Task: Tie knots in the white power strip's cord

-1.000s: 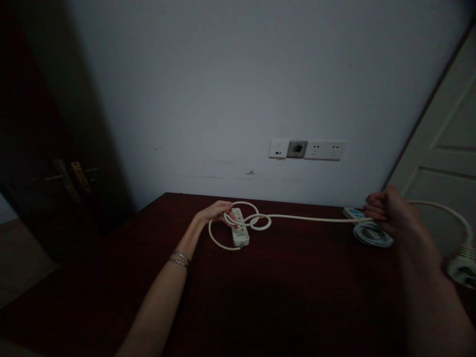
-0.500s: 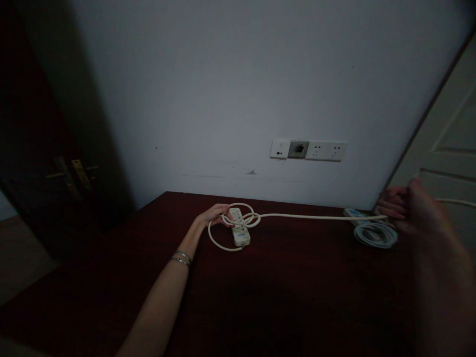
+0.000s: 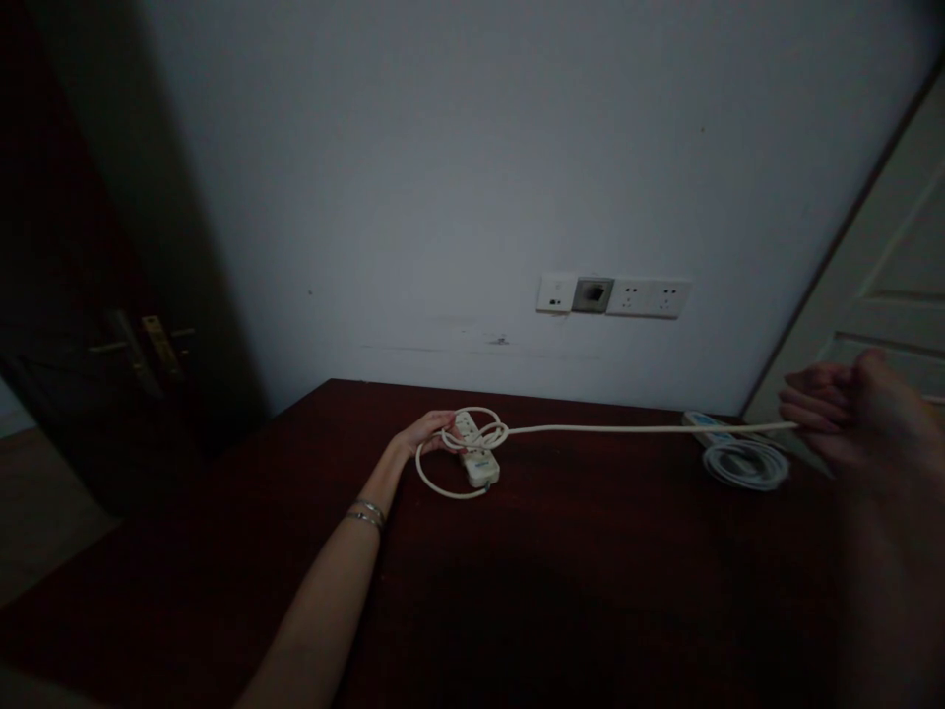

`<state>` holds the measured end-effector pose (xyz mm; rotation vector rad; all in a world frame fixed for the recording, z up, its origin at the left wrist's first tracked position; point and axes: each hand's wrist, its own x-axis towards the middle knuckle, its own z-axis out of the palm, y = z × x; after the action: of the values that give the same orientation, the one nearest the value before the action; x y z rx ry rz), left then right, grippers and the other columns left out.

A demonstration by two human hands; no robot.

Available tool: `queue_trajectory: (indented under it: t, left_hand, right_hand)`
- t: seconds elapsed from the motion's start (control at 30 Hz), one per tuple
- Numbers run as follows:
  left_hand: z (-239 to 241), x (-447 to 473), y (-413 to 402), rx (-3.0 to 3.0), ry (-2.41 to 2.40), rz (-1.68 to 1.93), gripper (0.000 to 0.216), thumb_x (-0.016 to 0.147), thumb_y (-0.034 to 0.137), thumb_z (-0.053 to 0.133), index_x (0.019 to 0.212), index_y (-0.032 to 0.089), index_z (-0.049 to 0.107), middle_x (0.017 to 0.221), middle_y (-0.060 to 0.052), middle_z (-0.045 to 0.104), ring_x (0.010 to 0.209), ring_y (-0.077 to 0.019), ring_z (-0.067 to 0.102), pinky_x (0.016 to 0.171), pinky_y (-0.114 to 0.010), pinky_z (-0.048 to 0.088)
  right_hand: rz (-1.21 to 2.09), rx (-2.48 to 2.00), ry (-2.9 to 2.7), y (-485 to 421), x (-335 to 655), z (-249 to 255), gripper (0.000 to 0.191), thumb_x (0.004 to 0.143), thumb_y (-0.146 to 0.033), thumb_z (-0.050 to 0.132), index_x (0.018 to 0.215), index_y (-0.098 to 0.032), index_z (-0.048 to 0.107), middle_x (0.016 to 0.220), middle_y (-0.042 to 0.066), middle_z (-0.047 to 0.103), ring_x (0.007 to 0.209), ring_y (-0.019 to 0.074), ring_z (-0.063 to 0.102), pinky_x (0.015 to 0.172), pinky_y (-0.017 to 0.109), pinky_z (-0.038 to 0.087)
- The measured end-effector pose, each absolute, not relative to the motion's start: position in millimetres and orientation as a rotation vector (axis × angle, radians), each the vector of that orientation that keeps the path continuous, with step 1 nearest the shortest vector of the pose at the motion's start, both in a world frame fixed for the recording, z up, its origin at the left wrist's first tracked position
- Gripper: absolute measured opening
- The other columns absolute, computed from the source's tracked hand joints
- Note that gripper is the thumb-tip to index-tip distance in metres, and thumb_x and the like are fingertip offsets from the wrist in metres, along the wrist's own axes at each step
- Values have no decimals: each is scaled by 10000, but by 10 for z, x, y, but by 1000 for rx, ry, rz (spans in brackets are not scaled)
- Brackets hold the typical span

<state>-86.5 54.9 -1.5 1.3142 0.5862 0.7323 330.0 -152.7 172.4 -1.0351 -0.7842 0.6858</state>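
Note:
A white power strip (image 3: pixel 481 467) lies on the dark red tabletop, with loops of its own cord crossing over it. My left hand (image 3: pixel 430 431) is closed around the strip's far end and the cord loops beside it. From those loops the white cord (image 3: pixel 627 428) runs taut to the right, a little above the table. At the right, my right hand (image 3: pixel 842 404) is closed in a fist on this cord; the hand is slightly blurred.
Behind the cord, a second power strip (image 3: pixel 701 424) with a blue-and-white face lies near the wall, a coiled grey-white cable (image 3: pixel 745 464) in front of it. Wall sockets (image 3: pixel 648 298) sit above the table (image 3: pixel 576 571). A dark door with a brass handle (image 3: pixel 158 340) stands left.
My right hand has moved further right, drawing the cord with it. The small loop over the power strip has tightened. My left hand has hardly moved.

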Motion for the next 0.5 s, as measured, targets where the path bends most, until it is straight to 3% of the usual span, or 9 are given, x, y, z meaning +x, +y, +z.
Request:
queue_trajectory:
  t: [0.17, 0.5]
  left_hand:
    - [-29, -863, 559, 1299, 573, 739, 273, 789, 361, 559, 852, 98, 517, 624, -89, 643, 580, -215, 653, 465, -251, 506]
    - [-46, -834, 562, 1269, 567, 773, 262, 767, 346, 584, 812, 104, 494, 591, -72, 629, 561, -216, 651, 462, -262, 516]
  right_hand:
    - [700, -962, -725, -1572, 3324, 1738, 453, 899, -312, 307, 465, -183, 324, 470, -46, 180, 335, 4, 159, 402, 252, -5]
    - [752, -731, -859, -1599, 3620, 1697, 395, 883, -268, 329, 500, -177, 362, 432, -48, 215, 307, 24, 152, 330, 219, -10]
